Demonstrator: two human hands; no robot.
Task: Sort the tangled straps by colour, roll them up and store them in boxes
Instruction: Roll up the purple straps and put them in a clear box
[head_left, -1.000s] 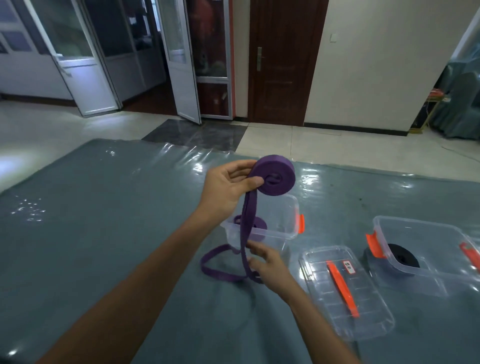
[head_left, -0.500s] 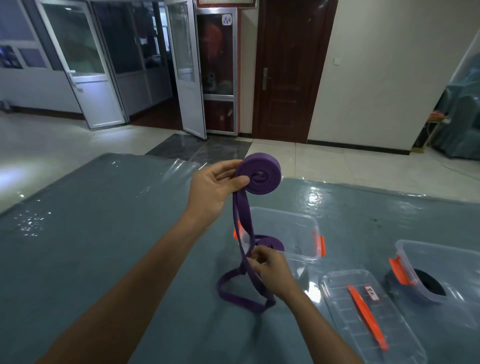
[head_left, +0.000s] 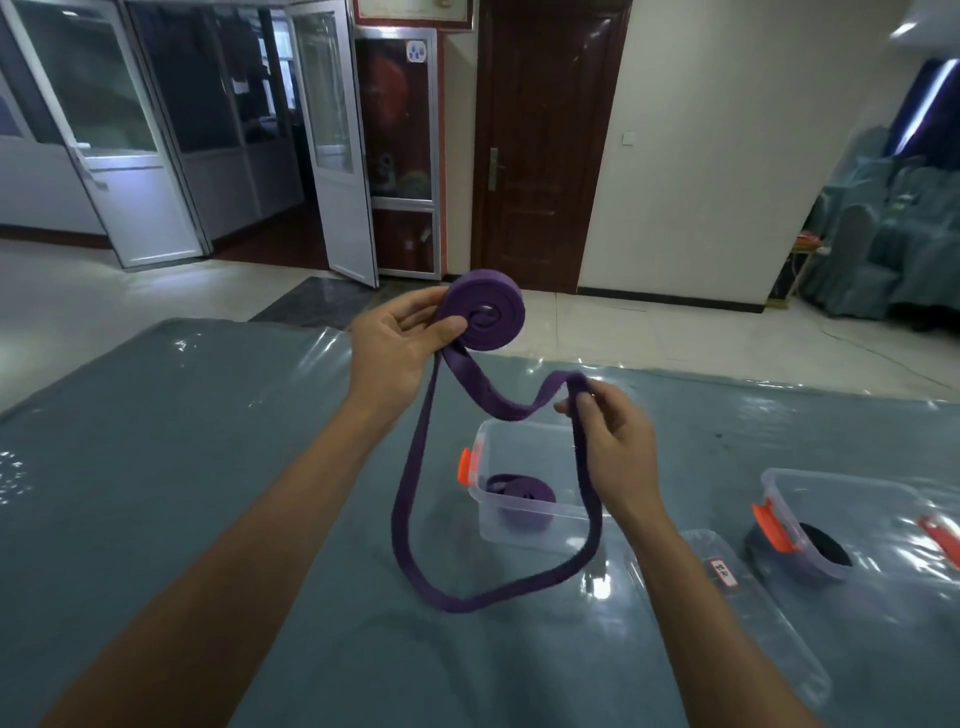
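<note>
Left hand (head_left: 397, 345) gripped purple roll (head_left: 485, 316) above worktop (head_left: 156, 467) far edge; right hand (head_left: 615, 447) pinched its loose tail (head_left: 415, 493). Strap looked soft, floppy; best held at the coil's rim.

We see the left hand (head_left: 387, 345) gripping the purple roll (head_left: 485, 315) — the right hand (head_left: 613, 447) pinches its loose strap (head_left: 415, 467) above the clear box (head_left: 524, 452).

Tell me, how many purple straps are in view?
2. One half-rolled purple strap is held by the left hand at its coil and the right hand at its loose loop. One rolled purple strap lies inside the clear plastic box. Others may sit out of view.
</note>
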